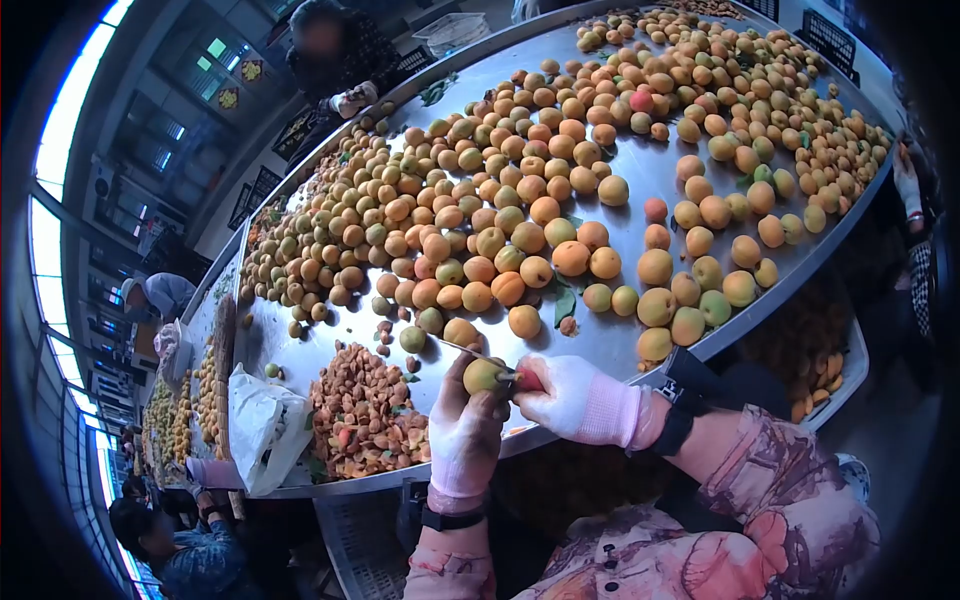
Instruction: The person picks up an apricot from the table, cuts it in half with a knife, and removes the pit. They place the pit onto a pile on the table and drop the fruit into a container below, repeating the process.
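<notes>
On steel table [610, 345], windows [45, 250] left: apricots [520, 165]; left hand [465, 440] holds apricot [485, 375].

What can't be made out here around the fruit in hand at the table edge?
1. Head view: the apricot, its underside covered by the left hand.
2. Head view: what the right hand grips, hidden inside its own glove.
3. Head view: the crate under the table, mostly hidden by the table's rim.
</notes>
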### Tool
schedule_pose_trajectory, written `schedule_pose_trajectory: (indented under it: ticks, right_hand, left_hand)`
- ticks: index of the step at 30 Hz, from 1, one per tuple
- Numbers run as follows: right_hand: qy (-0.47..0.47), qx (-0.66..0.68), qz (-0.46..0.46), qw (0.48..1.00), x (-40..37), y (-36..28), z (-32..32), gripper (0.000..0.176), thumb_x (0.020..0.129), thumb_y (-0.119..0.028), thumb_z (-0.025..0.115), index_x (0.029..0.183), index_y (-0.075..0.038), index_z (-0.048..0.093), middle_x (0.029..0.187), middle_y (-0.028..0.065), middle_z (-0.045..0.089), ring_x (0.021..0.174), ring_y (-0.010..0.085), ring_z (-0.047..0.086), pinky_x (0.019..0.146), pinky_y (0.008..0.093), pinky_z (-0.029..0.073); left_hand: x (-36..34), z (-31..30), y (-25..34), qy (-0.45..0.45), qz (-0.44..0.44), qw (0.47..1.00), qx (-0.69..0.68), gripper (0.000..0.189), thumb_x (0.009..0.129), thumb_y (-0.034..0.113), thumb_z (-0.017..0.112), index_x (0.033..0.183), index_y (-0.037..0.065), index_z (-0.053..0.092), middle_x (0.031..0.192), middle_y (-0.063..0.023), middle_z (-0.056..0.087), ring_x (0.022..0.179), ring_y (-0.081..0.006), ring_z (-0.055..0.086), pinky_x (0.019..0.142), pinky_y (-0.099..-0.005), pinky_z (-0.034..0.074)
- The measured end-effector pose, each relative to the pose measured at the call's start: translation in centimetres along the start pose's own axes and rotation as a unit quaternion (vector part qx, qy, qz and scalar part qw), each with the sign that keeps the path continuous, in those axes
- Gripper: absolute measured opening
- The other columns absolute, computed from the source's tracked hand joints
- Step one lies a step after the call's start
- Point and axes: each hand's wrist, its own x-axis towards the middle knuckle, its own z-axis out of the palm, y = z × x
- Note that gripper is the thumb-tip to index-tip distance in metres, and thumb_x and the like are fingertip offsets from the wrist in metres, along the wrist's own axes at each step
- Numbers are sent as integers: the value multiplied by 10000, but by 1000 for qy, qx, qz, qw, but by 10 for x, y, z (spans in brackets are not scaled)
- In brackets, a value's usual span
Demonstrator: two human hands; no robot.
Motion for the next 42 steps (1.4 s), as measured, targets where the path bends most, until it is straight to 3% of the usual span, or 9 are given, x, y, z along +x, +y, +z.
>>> schedule_pose_trajectory:
  ticks: [12, 15, 18, 21, 24, 28, 35, 37, 42]
  right_hand:
    - [25, 3, 24, 999, 2, 6, 20, 181, 924, -163, 597, 976, 11, 599, 873, 247, 663, 903, 427, 663, 764, 433, 523]
    - [24, 23, 21, 999, 4, 8, 23, 183, 920, -164, 600, 968, 12, 605, 879, 247, 665, 917, 412, 669, 770, 429, 521]
    - [9, 66, 36, 997, 8, 12, 26, 125, 921, -127, 603, 949, -8, 627, 806, 96, 659, 791, 202, 643, 734, 362, 506]
    - [-25, 136, -52, 989, 13, 14, 31, 190, 924, -172, 574, 959, 1, 644, 803, 171, 669, 688, 286, 660, 645, 385, 519]
    - [-175, 266, 227, 920, 5, -11, 11, 180, 926, -153, 551, 941, -9, 659, 696, 93, 606, 476, 181, 540, 443, 326, 439]
    - [-339, 534, 270, 727, 1, -2, 6, 212, 932, -180, 558, 1006, 1, 640, 623, 35, 519, 405, 114, 455, 341, 265, 322]
    - [-102, 163, 94, 977, 5, -13, 16, 172, 923, -189, 581, 961, -41, 661, 699, 27, 577, 616, 140, 593, 557, 306, 459]
    - [-85, 87, 71, 990, 3, -7, 18, 188, 918, -190, 573, 948, -28, 664, 779, 70, 633, 841, 215, 659, 756, 358, 486]
    - [-47, -4, 4, 999, 3, 0, 26, 179, 903, -173, 562, 909, -5, 625, 841, 214, 641, 863, 395, 643, 755, 423, 498]
  left_hand:
    - [-8, 10, -5, 38, 13, 998, -40, 491, 973, 125, 674, 1391, -37, 474, 1171, -107, 609, 992, -161, 620, 863, -260, 515]
    - [-10, 11, -6, 48, 32, 998, -25, 504, 970, 139, 683, 1394, -38, 474, 1171, -113, 611, 994, -169, 634, 895, -278, 529]
    - [-7, -3, -6, 33, 39, 995, 88, 524, 956, 160, 706, 1384, -46, 485, 1160, -115, 625, 1024, -180, 646, 916, -295, 537]
    - [-8, 1, 2, 35, 68, 993, 86, 568, 926, 199, 748, 1366, -61, 500, 1124, -113, 644, 1016, -161, 645, 874, -277, 537]
    - [-6, -13, 6, 18, 46, 990, 129, 622, 895, 224, 779, 1363, -75, 497, 1098, -108, 657, 987, -151, 656, 848, -268, 541]
    - [-9, -22, 12, -70, -31, 997, -8, 702, 899, 348, 756, 1376, -77, 462, 1010, -99, 661, 794, -141, 649, 671, -220, 508]
    - [4, -30, -3, 3, 44, 996, -78, 695, 894, 433, 748, 1375, -1, 496, 1214, -93, 596, 1077, -191, 574, 925, -340, 463]
    - [6, -32, -6, 2, 52, 995, -82, 658, 916, 407, 729, 1373, -6, 499, 1249, -99, 593, 1131, -197, 564, 967, -356, 461]
    - [2, -19, -4, 1, 66, 995, -72, 629, 937, 364, 713, 1383, -15, 482, 1284, -117, 588, 1125, -199, 572, 985, -367, 466]
